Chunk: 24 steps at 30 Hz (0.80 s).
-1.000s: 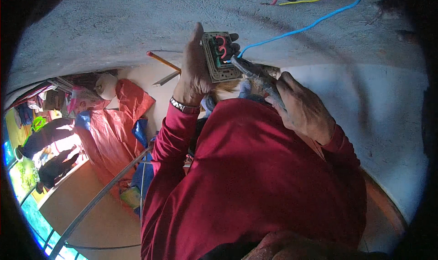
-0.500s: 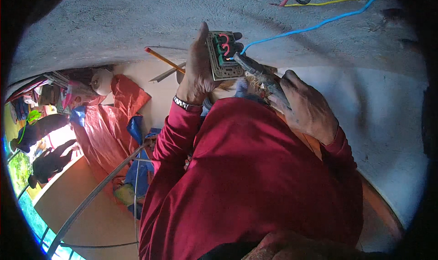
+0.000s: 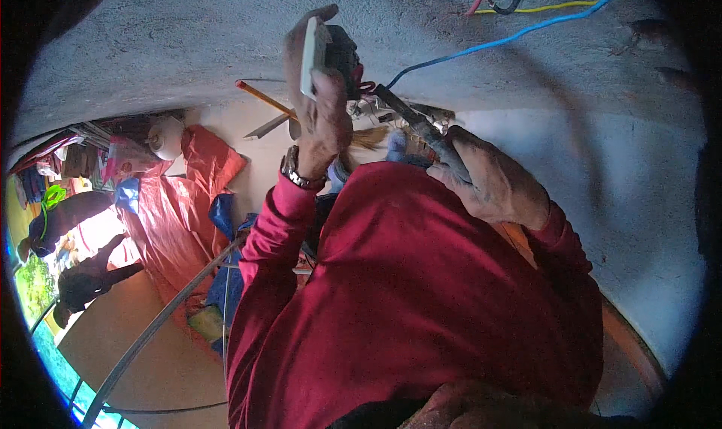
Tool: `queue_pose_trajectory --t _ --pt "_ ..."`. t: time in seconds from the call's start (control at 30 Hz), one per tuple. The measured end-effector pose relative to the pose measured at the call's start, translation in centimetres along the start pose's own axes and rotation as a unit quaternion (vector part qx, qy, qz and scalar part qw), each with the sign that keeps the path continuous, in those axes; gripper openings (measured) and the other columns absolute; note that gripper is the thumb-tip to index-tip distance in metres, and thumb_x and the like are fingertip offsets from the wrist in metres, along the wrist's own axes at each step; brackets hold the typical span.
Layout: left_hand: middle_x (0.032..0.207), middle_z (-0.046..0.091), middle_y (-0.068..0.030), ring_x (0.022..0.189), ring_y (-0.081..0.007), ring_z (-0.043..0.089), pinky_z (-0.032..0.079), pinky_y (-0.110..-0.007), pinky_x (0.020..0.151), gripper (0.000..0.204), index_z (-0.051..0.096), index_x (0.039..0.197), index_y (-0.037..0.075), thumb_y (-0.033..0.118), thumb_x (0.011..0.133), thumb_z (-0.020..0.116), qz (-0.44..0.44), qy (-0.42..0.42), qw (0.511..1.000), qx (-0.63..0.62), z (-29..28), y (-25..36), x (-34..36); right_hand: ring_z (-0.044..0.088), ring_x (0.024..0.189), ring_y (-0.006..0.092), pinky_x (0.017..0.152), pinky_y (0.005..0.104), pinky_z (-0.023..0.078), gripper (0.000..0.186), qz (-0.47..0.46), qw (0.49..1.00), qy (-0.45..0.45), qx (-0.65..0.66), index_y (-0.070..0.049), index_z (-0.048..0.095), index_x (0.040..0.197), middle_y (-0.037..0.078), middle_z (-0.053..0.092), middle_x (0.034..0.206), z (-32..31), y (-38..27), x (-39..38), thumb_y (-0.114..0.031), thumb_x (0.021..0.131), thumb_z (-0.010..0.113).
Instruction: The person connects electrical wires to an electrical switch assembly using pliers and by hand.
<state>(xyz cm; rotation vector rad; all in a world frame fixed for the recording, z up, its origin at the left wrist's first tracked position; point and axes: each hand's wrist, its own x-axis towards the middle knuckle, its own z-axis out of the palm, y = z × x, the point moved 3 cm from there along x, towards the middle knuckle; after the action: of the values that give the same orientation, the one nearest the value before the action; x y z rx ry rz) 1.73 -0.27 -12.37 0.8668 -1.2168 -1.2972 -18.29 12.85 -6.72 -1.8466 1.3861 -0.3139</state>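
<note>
My left hand grips a wall switch plate, turned on edge so its pale front faces left. Dark modules stick out of its back, with short red wire loops at their lower end. Closed around the handles of a pair of pliers is my right hand. The pliers' jaws lie by the end of a blue wire, close to the red loops. Whether the jaws grip the wire I cannot tell.
A rough grey wall spans the top, with yellow, red and black wires at upper right. An orange tarp hangs at left beside a metal rail. Two people are at far left.
My left hand has moved up and left and turned the switch plate from showing its back to edge-on. The pliers' jaws have shifted slightly left.
</note>
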Motion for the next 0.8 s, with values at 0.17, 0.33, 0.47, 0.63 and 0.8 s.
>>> queue_pose_trajectory --t 0.17,0.33,0.47,0.63,0.8 --pt "0.092 0.053 0.0001 0.076 -0.0087 0.05 0.044 -0.025 0.065 0.08 0.049 0.145 0.002 0.07 0.102 0.05 0.175 -0.101 0.977 0.067 -0.2 0.7 1.3 0.064 0.098 0.0459 0.087 0.0499 0.051 0.042 0.003 1.0 -0.019 0.003 0.006 0.052 0.13 0.028 0.063 0.107 0.3 0.6 0.2 -0.021 0.102 0.066" --pt "0.086 0.05 0.0004 0.07 -0.0089 0.049 0.045 -0.026 0.062 0.081 0.054 0.135 0.002 0.075 0.102 0.045 -0.101 -0.059 0.993 -0.009 0.1 -0.9 1.9 0.063 0.11 0.0473 0.094 0.0504 0.052 0.049 0.019 0.998 0.016 -0.05 0.007 0.049 0.138 0.031 0.06 0.122 1.0 1.2 0.7 -0.02 0.101 0.065" --pt "0.085 0.051 -0.0003 0.069 -0.0096 0.051 0.047 -0.027 0.062 0.082 0.056 0.131 0.002 0.077 0.101 0.042 -0.237 -0.052 0.968 -0.057 0.1 -1.0 1.3 0.061 0.118 0.0479 0.102 0.0497 0.051 0.052 0.073 0.992 -0.022 -0.103 0.007 0.047 0.142 0.031 0.057 0.132 1.1 1.4 0.7 -0.019 0.1 0.065" --pt "0.086 0.053 -0.0015 0.071 -0.0102 0.053 0.05 -0.028 0.064 0.083 0.055 0.131 0.003 0.078 0.1 0.044 -0.142 -0.039 0.989 0.004 0.5 -1.1 1.7 0.062 0.119 0.0465 0.104 0.0483 0.05 0.054 0.063 0.993 -0.028 -0.098 0.008 0.048 0.142 0.03 0.058 0.132 0.7 1.7 0.9 -0.021 0.101 0.066" --pt "0.087 0.055 -0.003 0.073 -0.0111 0.055 0.051 -0.029 0.065 0.08 0.054 0.131 0.003 0.077 0.1 0.046 -0.138 -0.046 0.989 -0.002 0.5 -0.9 1.9 0.062 0.113 0.0451 0.102 0.0483 0.05 0.05 -0.004 0.998 0.018 -0.068 0.008 0.052 0.136 0.027 0.06 0.12 0.3 2.2 0.9 -0.023 0.1 0.067"
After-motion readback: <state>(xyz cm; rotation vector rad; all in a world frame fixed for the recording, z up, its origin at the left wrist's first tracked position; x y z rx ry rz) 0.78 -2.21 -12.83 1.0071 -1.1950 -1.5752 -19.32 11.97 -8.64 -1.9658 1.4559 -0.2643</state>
